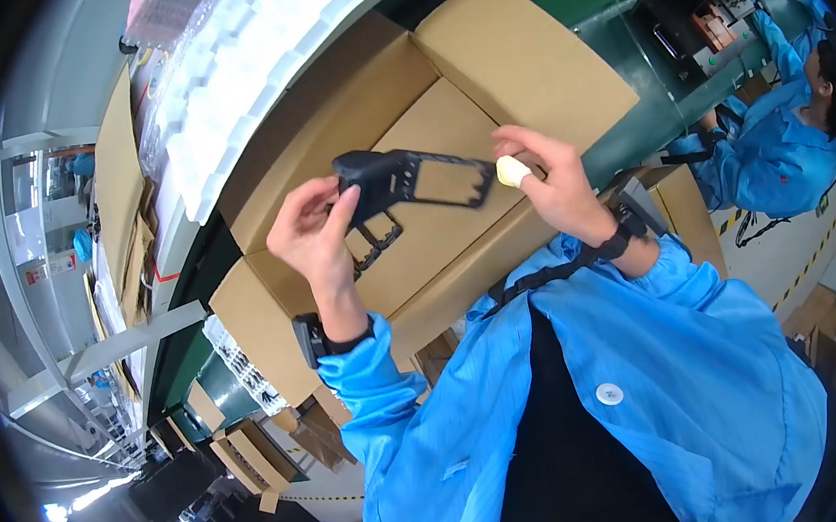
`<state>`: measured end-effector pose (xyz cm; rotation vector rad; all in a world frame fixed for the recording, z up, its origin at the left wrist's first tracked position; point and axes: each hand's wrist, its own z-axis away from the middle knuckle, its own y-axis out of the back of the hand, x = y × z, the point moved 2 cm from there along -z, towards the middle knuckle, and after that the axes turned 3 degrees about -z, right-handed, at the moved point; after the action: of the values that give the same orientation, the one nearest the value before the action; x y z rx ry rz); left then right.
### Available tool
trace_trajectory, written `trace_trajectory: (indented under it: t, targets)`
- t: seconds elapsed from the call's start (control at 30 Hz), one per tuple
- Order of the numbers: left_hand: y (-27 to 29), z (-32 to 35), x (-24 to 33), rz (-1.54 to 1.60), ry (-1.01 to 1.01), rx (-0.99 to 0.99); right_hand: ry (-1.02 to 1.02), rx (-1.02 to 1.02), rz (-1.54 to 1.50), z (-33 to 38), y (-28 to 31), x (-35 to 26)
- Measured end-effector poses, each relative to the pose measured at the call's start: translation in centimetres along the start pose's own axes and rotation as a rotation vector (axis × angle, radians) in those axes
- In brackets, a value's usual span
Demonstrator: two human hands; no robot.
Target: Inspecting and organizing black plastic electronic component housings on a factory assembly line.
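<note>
Your left hand (pixel 311 233): raised, wrist bent, fingers pinched on the left end of a black openwork plastic frame (pixel 416 180). Your right hand (pixel 550 175): raised opposite, fingertips closed on the frame's right end, one finger wearing a yellowish cot. Frame: held level above a closed brown cardboard carton (pixel 443 90). Nearby right: a blue-coated co-worker (pixel 776 145).
</note>
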<state>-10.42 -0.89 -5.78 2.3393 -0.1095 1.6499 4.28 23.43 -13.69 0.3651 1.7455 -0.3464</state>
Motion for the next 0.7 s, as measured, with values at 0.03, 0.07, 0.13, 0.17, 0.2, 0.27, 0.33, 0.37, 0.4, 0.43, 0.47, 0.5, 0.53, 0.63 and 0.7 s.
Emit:
trace_trajectory:
  t: [0.03, 0.07, 0.13, 0.17, 0.2, 0.27, 0.33, 0.37, 0.4, 0.43, 0.47, 0.5, 0.53, 0.63, 0.7]
  targets:
    - [0.2, -1.2, -1.6, -0.036, 0.032, -0.039, 0.010, 0.002, 0.003, 0.1, 0.3, 1.2]
    - [0.9, -2.2, -3.2, -0.099, 0.044, -0.070, 0.080, -0.018, 0.213, 0.1, 0.4, 2.0]
    - [1.0, -4.5, -6.9, -0.098, 0.101, -0.148, 0.232, 0.010, 0.539, 0.8, 0.8, 4.7]
    - [0.7, -5.4, -8.9, -0.100, 0.170, -0.237, 0.235, 0.026, 0.557, 0.9, 1.1, 4.7]
    - [0.2, -6.1, -10.7, -0.096, 0.196, -0.291, 0.310, -0.020, 0.671, 1.3, 0.9, 4.1]
    - [-0.3, -6.8, -12.5, -0.284, 0.172, -0.396, 0.363, -0.061, 0.789, 2.2, 0.8, 4.7]
    - [0.7, -7.0, -14.9, -0.344, 0.234, -0.493, 0.313, -0.064, 0.789, 2.2, -0.2, 5.1]
    - [1.1, -7.0, -16.1, -0.343, 0.257, -0.534, 0.364, -0.084, 0.781, 2.3, -0.3, 5.3]
    - [0.7, -7.0, -16.6, -0.379, 0.212, -0.589, 0.480, -0.081, 0.824, 2.3, 0.0, 4.8]
    - [1.4, -6.8, -18.7, -0.361, 0.278, -0.566, 0.470, -0.083, 0.801, 2.4, -0.4, 4.9]
    - [0.6, -6.7, -18.6, -0.419, 0.318, -0.604, 0.432, -0.117, 0.770, 2.6, -0.1, 5.3]
    - [0.2, -6.7, -18.3, -0.476, 0.272, -0.665, 0.406, -0.119, 0.816, 2.8, -0.4, 5.8]
    - [0.5, -6.6, -19.6, -0.411, 0.312, -0.661, 0.383, -0.133, 0.847, 2.8, -0.7, 6.0]
    - [0.0, -7.1, -20.8, -0.514, 0.268, -0.678, 0.381, -0.111, 0.870, 2.6, -0.6, 5.6]
    - [-0.9, -6.9, -20.2, -0.619, 0.156, -0.711, 0.410, -0.075, 0.858, 2.4, -0.3, 5.0]
